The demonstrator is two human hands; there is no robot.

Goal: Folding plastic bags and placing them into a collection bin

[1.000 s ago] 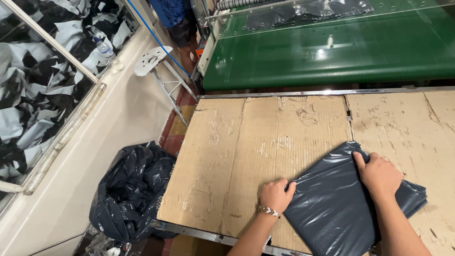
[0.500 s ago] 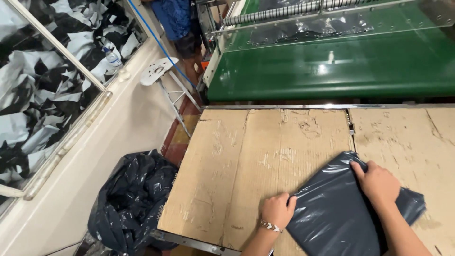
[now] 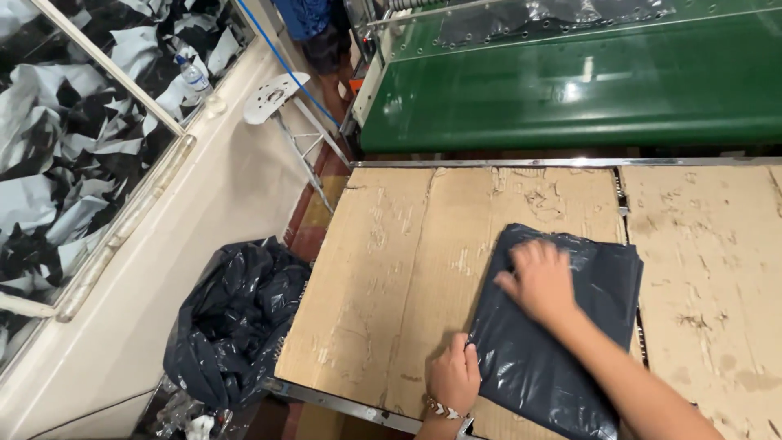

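A dark grey plastic mailer bag [image 3: 603,277] lies flat on the cardboard-covered table [image 3: 391,261]. My right hand [image 3: 538,277] rests palm down on the bag's upper left part, fingers spread and blurred. At the bag's lower left edge my left hand [image 3: 454,376], a beaded bracelet on its wrist, has its fingers curled on the plastic.
A green conveyor belt [image 3: 570,90] runs behind the table. A black plastic sack [image 3: 232,318] sits on the floor to the left, near a white stool [image 3: 277,94]. A glazed bin of black and white plastic scraps [image 3: 73,147] fills the far left.
My right hand slid left across the bag, from its upper right corner to its upper left part. The bag now lies flatter. My left hand stays at the bag's left edge.
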